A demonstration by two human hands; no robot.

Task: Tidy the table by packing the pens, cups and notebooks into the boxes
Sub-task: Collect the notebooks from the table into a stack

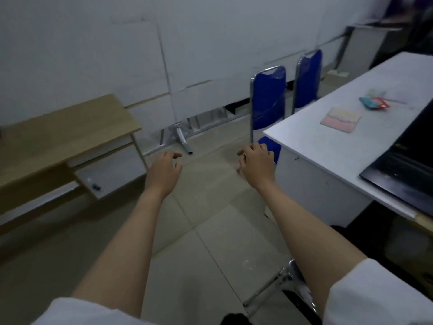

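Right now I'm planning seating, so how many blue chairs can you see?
2. One blue chair stands at the white table's near corner; the second blue chair stands just behind it, along the same side. More may be hidden.

The whole view is smeared by motion. The white desk [339, 141] runs off the right edge. On it, a pinkish flat item [341, 119] and a red-and-teal cluster [375, 103] are too blurred to identify.

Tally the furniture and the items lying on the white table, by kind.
Blue chairs: 2
Tables: 2, white table, wooden desk
Pink notebook: 1
Teal-and-red item: 1
Black flat object: 1
Total: 7
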